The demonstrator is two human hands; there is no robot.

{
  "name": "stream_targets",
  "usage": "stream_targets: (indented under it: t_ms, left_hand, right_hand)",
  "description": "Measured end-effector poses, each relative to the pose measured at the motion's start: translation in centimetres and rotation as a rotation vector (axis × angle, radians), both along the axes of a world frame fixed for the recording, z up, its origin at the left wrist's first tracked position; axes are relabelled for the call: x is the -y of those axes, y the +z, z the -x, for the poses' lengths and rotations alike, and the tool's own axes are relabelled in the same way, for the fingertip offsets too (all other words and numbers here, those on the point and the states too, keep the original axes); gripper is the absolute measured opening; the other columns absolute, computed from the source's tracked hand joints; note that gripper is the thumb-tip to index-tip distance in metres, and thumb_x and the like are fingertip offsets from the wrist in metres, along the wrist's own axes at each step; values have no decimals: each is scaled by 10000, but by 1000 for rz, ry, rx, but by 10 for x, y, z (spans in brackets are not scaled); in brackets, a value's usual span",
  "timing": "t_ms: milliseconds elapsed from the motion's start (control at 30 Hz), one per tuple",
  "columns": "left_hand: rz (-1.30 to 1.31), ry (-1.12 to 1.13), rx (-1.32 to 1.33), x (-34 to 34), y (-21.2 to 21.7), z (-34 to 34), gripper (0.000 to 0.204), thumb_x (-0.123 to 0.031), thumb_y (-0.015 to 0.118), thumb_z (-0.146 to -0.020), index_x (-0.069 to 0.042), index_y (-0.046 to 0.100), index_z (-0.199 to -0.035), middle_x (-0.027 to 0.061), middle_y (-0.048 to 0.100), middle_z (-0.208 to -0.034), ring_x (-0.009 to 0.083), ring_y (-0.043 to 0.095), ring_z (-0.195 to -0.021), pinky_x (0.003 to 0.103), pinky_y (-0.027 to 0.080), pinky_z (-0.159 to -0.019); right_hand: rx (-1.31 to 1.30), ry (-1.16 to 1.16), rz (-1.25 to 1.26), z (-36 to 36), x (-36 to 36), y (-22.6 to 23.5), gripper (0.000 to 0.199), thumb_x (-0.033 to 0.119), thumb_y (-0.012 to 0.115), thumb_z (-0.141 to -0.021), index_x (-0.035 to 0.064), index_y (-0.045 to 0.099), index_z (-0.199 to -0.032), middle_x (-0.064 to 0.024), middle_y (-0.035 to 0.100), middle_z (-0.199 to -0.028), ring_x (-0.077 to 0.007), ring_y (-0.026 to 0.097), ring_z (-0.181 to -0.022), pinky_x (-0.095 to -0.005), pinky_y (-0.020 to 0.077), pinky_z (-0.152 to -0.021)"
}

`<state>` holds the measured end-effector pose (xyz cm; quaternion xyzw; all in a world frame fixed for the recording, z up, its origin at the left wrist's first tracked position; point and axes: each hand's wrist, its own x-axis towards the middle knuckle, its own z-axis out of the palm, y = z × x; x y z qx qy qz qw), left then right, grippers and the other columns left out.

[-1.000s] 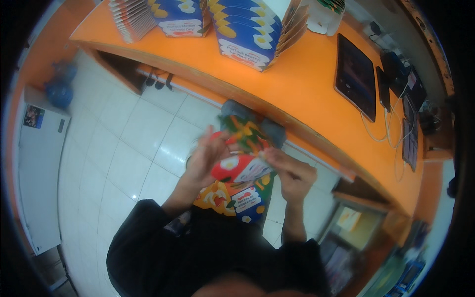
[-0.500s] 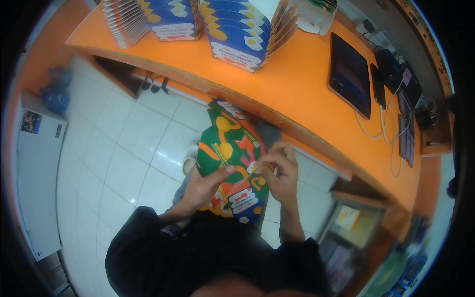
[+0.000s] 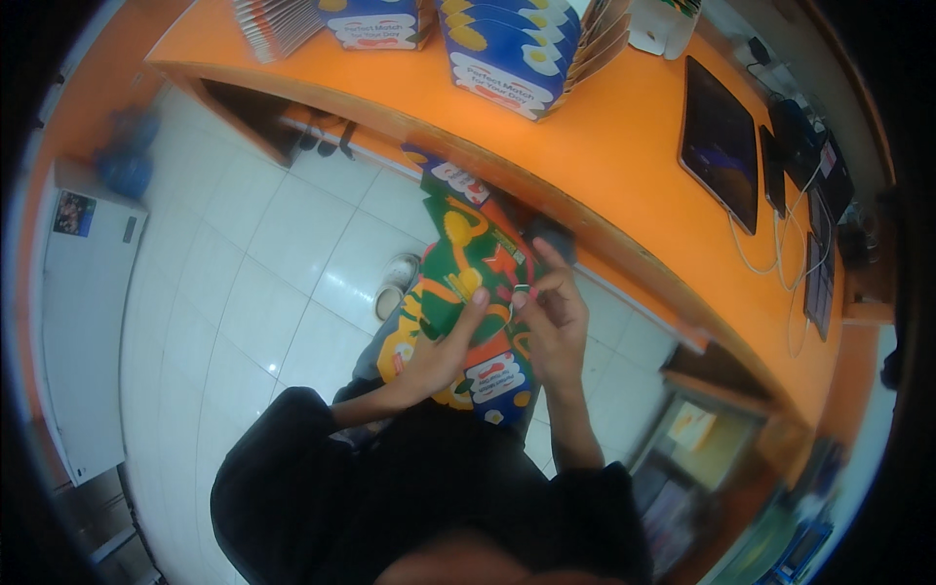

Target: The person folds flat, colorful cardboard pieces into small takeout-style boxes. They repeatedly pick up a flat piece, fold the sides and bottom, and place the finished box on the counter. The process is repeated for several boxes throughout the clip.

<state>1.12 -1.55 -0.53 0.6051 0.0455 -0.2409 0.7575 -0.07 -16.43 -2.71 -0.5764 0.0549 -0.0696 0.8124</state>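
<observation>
A flattened cardboard food box (image 3: 450, 278), printed green, yellow, red and blue, lies across my lap below the counter edge. My left hand (image 3: 439, 359) grips it from the left, thumb pressed on the printed face and the other fingers hidden underneath. At its right edge my right hand (image 3: 554, 317) pinches a small piece with a pale rim, too small to tell whether it is a flap of the box. The index finger of that hand points up, away from the pinch.
On the orange counter (image 3: 604, 156) stand nested blue-and-white boxes (image 3: 512, 78) and a stack of folded cartons (image 3: 278, 29). Farther right lie a tablet (image 3: 720, 146), phones (image 3: 819, 258) and white cables. A white cabinet (image 3: 88, 331) stands on the left.
The box has tilted in my hands, and more of its yellow part shows at the left. My left thumb has moved up and right. The view has shifted, so the counter appears higher.
</observation>
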Motion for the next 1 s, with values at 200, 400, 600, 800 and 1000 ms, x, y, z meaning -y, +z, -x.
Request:
stream_targets:
  t_ms: [200, 400, 600, 800, 1000]
  left_hand:
    - [63, 22, -94, 4, -2, -1, 398, -323, 514, -971, -16, 521, -1225, 65, 587, -1162, 136, 551, -1063, 279, 451, -894]
    - [86, 19, -173, 0, -5, -2, 392, -301, 535, -961, -19, 509, -1233, 64, 581, -1159, 150, 547, -1074, 292, 438, -911]
    - [26, -79, 123, -1, -12, -5, 391, -277, 534, -965, -6, 498, -1244, 82, 590, -1129, 139, 557, -1027, 266, 457, -873]
    - [-2, -35, 193, 8, -15, -2, 351, -229, 525, -970, 0, 490, -1233, 83, 593, -1099, 123, 554, -989, 253, 449, -854]
    - [-8, -2, 178, 6, -13, -2, 334, -219, 521, -972, 5, 505, -1220, 86, 600, -1094, 116, 556, -987, 249, 449, -842]
  right_hand:
    - [-71, 3, -169, -7, 1, -5, 172, -69, 635, -812, 48, 515, -849, -134, 367, -1334, -190, 480, -1159, -346, 476, -966]
    - [-79, 49, -207, -5, 6, -4, 190, -81, 660, -793, 34, 532, -872, -130, 401, -1304, -200, 523, -1114, -328, 517, -924]
    - [-90, 100, -135, -4, 15, -12, 151, -94, 668, -780, 6, 566, -831, -142, 442, -1280, -186, 604, -998, -299, 557, -840]
    - [-118, 68, -170, -4, 12, -21, 140, -74, 671, -786, 7, 558, -798, -159, 448, -1282, -176, 592, -1018, -287, 561, -821]
    - [-119, 44, -60, -1, 8, -21, 127, -30, 679, -807, 7, 558, -795, -167, 468, -1270, -183, 574, -1058, -281, 552, -817]
